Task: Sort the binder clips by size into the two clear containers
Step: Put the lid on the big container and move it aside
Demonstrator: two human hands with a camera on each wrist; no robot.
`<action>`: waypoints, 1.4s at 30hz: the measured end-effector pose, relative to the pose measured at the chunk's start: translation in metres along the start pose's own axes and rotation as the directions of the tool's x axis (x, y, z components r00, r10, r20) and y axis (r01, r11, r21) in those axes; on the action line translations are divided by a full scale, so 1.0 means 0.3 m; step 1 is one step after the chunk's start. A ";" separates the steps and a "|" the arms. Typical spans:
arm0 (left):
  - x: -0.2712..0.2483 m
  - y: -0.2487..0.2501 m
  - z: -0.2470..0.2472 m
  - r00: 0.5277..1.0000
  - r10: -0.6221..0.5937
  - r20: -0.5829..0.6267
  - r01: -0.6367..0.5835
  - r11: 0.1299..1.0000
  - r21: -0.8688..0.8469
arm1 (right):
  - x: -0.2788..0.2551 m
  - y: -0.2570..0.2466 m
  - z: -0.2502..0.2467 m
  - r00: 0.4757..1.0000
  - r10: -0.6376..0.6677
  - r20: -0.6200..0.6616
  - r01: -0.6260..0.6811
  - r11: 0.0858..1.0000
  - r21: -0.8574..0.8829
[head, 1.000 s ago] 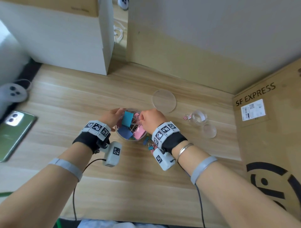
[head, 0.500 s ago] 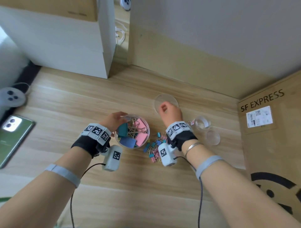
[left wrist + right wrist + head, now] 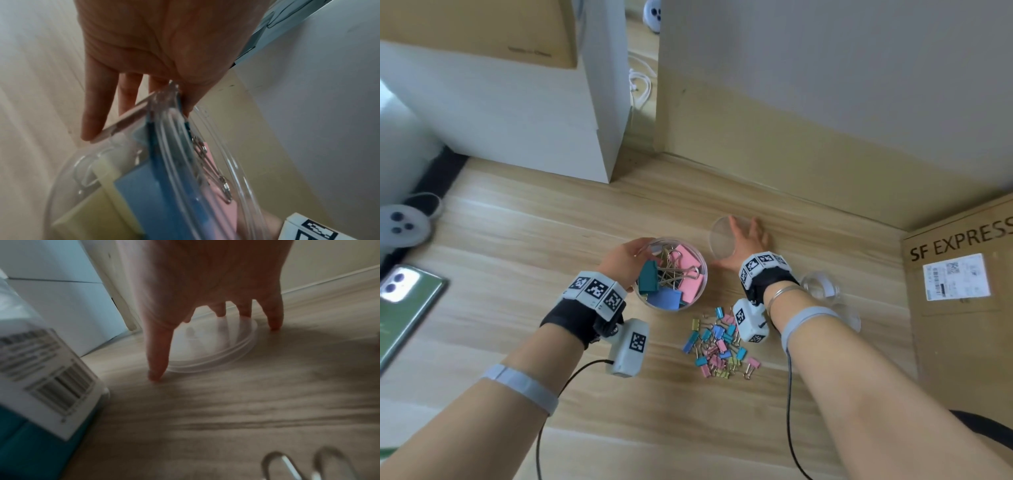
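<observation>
At frame centre, the left hand (image 3: 624, 257) grips the rim of the large container (image 3: 671, 274), thumb inside and fingers outside. It holds the large binder clips (image 3: 678, 274). To its right, the right hand (image 3: 746, 245) is spread over the clear lid (image 3: 722, 241), fingertips (image 3: 157, 369) at its edge on the worktop (image 3: 517, 240). The small binder clips (image 3: 717, 346) lie piled below centre; the small container (image 3: 820, 286) stands empty at right. Judged step: capping the filled container. Next move: lift the lid, then seat it squarely on the rim.
</observation>
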State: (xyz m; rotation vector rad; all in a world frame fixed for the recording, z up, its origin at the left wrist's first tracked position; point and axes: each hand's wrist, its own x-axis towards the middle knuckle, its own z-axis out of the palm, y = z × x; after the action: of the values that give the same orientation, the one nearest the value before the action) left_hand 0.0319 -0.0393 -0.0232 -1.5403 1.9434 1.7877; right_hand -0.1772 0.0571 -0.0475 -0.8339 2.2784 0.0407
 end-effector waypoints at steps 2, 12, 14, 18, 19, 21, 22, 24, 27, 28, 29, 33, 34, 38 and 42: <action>0.002 0.009 0.002 1.000 0.000 -0.008 0.000 1.000 0.017 | 0.000 0.005 -0.004 1.000 -0.013 -0.014 0.013 1.000 0.016; 0.023 0.050 0.025 1.000 0.017 0.019 -0.018 0.997 0.077 | -0.156 -0.101 -0.155 0.978 -0.204 -0.049 0.210 0.964 0.164; 0.006 0.053 0.024 1.000 0.021 0.020 -0.023 0.995 0.101 | -0.203 -0.144 -0.131 0.959 -0.281 0.023 0.277 0.955 0.102; -0.004 0.029 0.011 1.000 -0.010 0.021 0.013 0.993 -0.117 | -0.264 -0.188 -0.030 0.924 -0.372 0.088 0.378 0.923 -0.075; -0.005 0.016 0.007 1.000 -0.001 0.024 0.006 0.984 -0.181 | -0.273 -0.192 -0.012 0.917 -0.389 0.087 0.396 0.912 -0.106; -0.012 -0.014 0.003 0.999 0.018 0.027 -0.011 0.968 -0.250 | -0.280 -0.199 0.009 0.906 -0.415 0.088 0.424 0.894 -0.147; -0.019 -0.031 0.004 0.999 0.039 0.035 -0.030 0.970 -0.243 | -0.281 -0.203 0.013 0.900 -0.426 0.090 0.435 0.884 -0.171; -0.029 -0.066 0.008 0.988 0.132 0.084 -0.119 0.981 -0.151 | -0.286 -0.210 0.019 0.890 -0.448 0.084 0.455 0.861 -0.229; -0.051 -0.088 0.020 0.934 0.326 0.143 -0.336 0.941 0.048 | -0.292 -0.215 0.014 0.885 -0.457 0.088 0.462 0.842 -0.279; -0.057 -0.089 0.025 0.918 0.367 0.147 -0.377 0.925 0.046 | -0.292 -0.217 0.008 0.886 -0.452 0.103 0.461 0.837 -0.294; -0.056 -0.092 0.034 0.898 0.418 0.137 -0.426 0.904 0.036 | -0.292 -0.221 0.003 0.889 -0.442 0.123 0.457 0.832 -0.315; -0.011 -0.135 0.071 0.876 0.477 0.077 -0.481 0.875 0.053 | -0.291 -0.255 0.003 0.895 -0.398 0.200 0.445 0.775 -0.450; -0.001 -0.146 0.076 0.886 0.459 0.069 -0.462 0.886 0.039 | -0.290 -0.261 0.004 0.893 -0.397 0.212 0.449 0.757 -0.475; 0.023 -0.174 0.086 0.882 0.467 0.054 -0.469 0.883 0.022 | -0.285 -0.267 -0.007 0.874 -0.431 0.223 0.480 0.701 -0.528; 0.011 -0.171 0.080 0.850 0.525 0.048 -0.523 0.851 -0.045 | -0.316 -0.282 0.037 0.957 -0.289 -0.009 0.250 0.845 -0.473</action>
State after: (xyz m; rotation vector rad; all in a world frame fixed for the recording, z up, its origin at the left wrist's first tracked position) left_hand 0.0530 -0.0127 -0.0687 -0.9952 2.4909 2.0187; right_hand -0.0696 0.0457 0.0201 -1.4267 2.2309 0.4545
